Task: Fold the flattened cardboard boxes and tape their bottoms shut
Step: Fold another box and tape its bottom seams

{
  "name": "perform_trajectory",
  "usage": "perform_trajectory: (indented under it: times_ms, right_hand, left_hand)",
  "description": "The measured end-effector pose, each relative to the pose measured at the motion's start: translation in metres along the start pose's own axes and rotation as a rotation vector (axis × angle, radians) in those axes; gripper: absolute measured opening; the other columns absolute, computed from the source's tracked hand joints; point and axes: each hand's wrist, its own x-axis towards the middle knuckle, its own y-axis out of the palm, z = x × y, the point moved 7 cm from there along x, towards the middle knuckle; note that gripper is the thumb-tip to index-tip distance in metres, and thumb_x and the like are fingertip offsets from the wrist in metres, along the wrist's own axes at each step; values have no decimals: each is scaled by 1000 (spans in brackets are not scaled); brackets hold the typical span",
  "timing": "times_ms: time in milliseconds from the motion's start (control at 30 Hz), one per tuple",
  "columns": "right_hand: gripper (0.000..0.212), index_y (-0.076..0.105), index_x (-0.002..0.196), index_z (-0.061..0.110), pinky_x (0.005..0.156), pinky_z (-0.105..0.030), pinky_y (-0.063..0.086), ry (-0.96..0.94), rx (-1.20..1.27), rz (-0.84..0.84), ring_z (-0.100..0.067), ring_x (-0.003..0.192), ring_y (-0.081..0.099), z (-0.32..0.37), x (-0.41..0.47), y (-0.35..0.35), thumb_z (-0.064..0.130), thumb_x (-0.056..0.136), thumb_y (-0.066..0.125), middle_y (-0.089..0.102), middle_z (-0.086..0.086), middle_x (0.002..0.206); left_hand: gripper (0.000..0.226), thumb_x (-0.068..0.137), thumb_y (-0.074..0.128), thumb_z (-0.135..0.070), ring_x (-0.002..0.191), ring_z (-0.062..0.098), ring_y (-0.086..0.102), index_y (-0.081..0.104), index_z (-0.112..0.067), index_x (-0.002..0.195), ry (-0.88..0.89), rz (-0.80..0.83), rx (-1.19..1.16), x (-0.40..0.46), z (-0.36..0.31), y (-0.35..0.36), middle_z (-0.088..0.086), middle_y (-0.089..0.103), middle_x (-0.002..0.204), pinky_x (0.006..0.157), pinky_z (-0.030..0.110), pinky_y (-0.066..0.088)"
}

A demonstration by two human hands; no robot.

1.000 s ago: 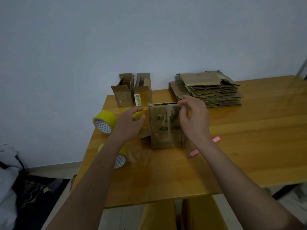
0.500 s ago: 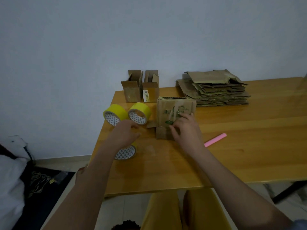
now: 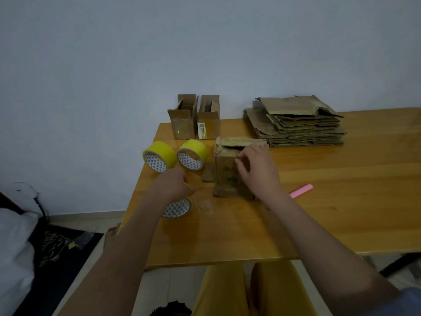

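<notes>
A small brown cardboard box [image 3: 224, 179] stands on the wooden table [image 3: 341, 201], its top flaps partly folded over. My right hand [image 3: 257, 172] rests against its front face with curled fingers that pinch at the upper part. My left hand [image 3: 173, 185] grips a yellow tape roll [image 3: 178, 207] lying left of the box. A short length of clear tape [image 3: 204, 204] stretches from the roll toward the box. A tall stack of flattened boxes [image 3: 296, 124] sits at the back right.
Two more yellow tape rolls [image 3: 159, 156] [image 3: 192, 155] lie behind my left hand. Two folded boxes [image 3: 182, 120] [image 3: 208, 123] stand at the table's back edge by the wall. A pink cutter [image 3: 300, 190] lies right of my right wrist. The table's left edge is close to the rolls.
My left hand dropped from beside the box down onto the near tape roll. My right hand slid from the box's top edge to its front face.
</notes>
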Motion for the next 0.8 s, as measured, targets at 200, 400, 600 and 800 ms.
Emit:
perform_trajectory:
  times_ms: [200, 400, 600, 800]
  right_hand:
    - [17, 66, 102, 12, 88, -34, 48, -5, 38, 8, -17, 100, 52, -7, -9, 3, 5, 89, 58, 60, -1, 103]
    - [31, 64, 115, 8, 107, -42, 41, -40, -31, -38, -25, 118, 51, 0, -18, 3, 1, 85, 61, 61, -7, 118]
    - [43, 62, 124, 6, 117, -48, 28, -87, -74, -52, -25, 128, 48, 7, -28, 9, -2, 81, 63, 56, -11, 132]
    - [27, 69, 106, 9, 119, -48, 25, -65, -72, -37, -26, 127, 49, 6, -24, 10, 2, 81, 64, 57, -11, 128]
  left_hand:
    - [20, 85, 64, -13, 76, 27, 62, 53, -14, 68, 46, 54, 26, 0, -10, 1, 18, 64, 86, 60, 33, 40]
    - [9, 87, 66, -19, 85, 17, 59, 69, -14, 93, 69, -31, 13, -7, -9, 1, 3, 67, 103, 74, 35, 51]
    - [33, 78, 78, -28, 102, 29, 51, 68, -13, 105, 182, -575, 36, -40, -10, -14, 10, 56, 103, 91, 45, 42]
    - [23, 85, 72, -18, 69, 18, 46, 50, -12, 80, 115, -944, -390, -102, 6, 11, 2, 50, 79, 58, 24, 38]
